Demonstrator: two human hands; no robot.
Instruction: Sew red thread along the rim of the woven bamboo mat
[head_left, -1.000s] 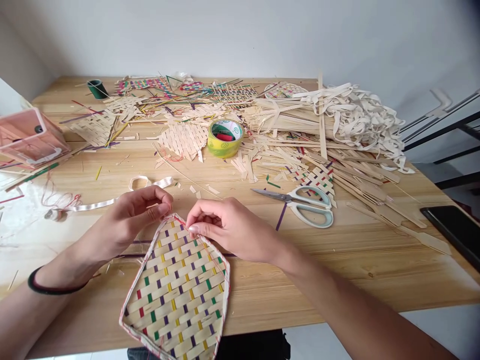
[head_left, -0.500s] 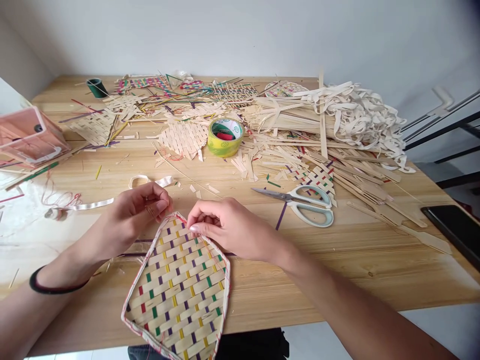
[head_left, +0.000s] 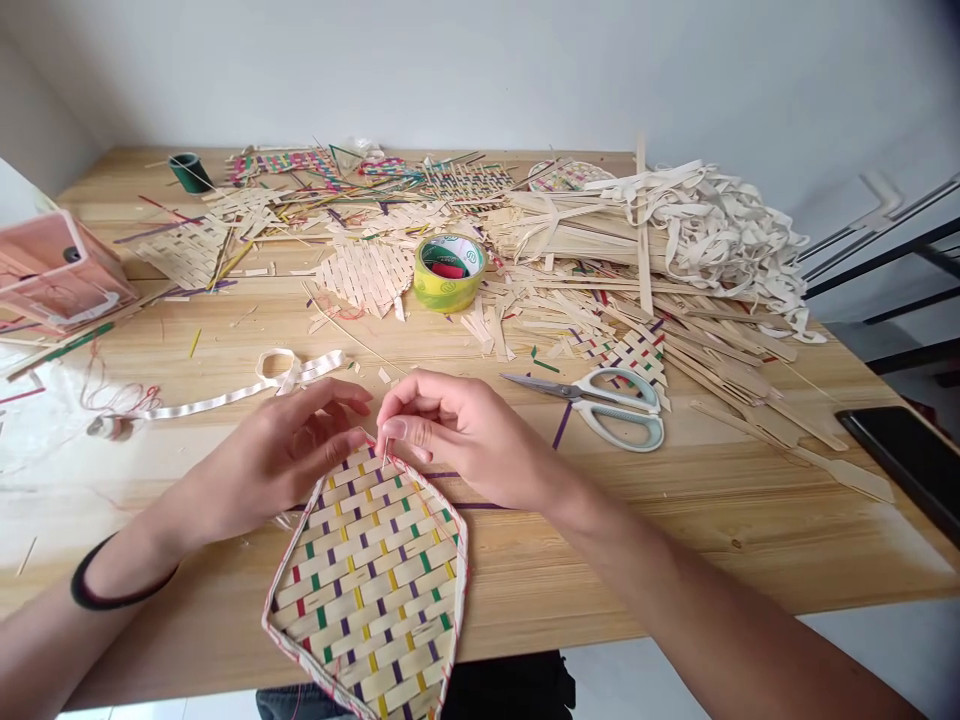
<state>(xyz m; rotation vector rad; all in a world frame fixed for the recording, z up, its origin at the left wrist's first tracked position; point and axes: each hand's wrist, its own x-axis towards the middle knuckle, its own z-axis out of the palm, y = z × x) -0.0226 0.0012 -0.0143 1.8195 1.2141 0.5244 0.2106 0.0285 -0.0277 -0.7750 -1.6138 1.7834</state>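
A diamond-shaped woven bamboo-strip panel (head_left: pixel 379 570) with purple, yellow, green and red pieces leans over the table's front edge. Its rim is wrapped in white tape stitched with red thread. At its top corner my left hand (head_left: pixel 289 450) has the thumb on the rim and the index finger raised; the other fingers are partly hidden. Just right of that corner, my right hand (head_left: pixel 469 440) is closed in a pinch on a thin needle (head_left: pixel 385 456), which points down at the panel's face.
Scissors (head_left: pixel 592 400) lie right of my hands, with a roll of tape (head_left: pixel 450 275) beyond. White ribbon (head_left: pixel 225 402) trails to the left. Bamboo scraps, strips and a heap of white tape (head_left: pixel 720 240) cover the back. A phone (head_left: pixel 900 465) sits far right, a pink bin (head_left: pixel 64 270) left.
My left hand has moved right to the panel's top corner, and its pinch has loosened. The panel has shifted slightly right. My right hand has risen a little, showing the needle.
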